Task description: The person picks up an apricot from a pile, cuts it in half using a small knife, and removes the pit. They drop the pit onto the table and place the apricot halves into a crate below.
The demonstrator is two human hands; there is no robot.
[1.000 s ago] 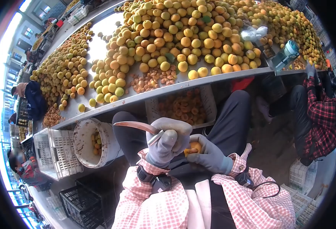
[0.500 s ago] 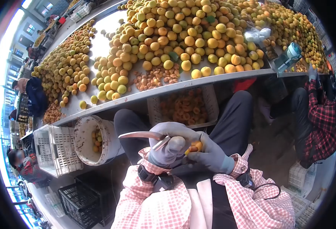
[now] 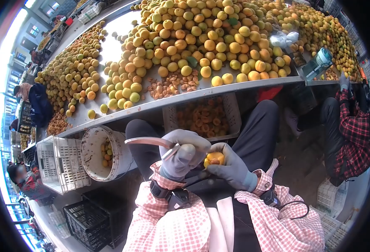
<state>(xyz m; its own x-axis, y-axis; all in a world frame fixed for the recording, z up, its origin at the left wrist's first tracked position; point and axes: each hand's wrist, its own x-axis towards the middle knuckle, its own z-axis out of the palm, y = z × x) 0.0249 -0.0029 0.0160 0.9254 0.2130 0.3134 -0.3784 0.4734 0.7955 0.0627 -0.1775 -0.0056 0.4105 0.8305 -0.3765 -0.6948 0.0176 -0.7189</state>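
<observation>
My left hand [image 3: 184,155], in a grey glove, is closed around a pliers-like tool [image 3: 145,141]. One long, curved, brownish arm of it sticks out to the left, and a shorter metal arm shows by my thumb; its working end is hidden. In my right hand [image 3: 232,168], also gloved, an orange-yellow apricot [image 3: 215,158] is gripped between thumb and fingers. Its top looks cut open, with darker flesh showing. The two hands are close together above my lap, slightly apart. Below the table edge, a crate [image 3: 234,117] between my knees holds opened apricot pieces [image 3: 206,119].
Whole apricots [image 3: 201,38] are heaped on the metal table [image 3: 185,97], with a pile of pits [image 3: 172,85] near its edge. A white bucket [image 3: 93,168], white crates [image 3: 67,161] and a black crate [image 3: 88,222] stand left. A bottle [image 3: 317,64] and a co-worker's plaid sleeve [image 3: 355,122] are right.
My left hand has moved slightly left and away from my right hand, with the tool in it. More of the apricot in my right hand now shows.
</observation>
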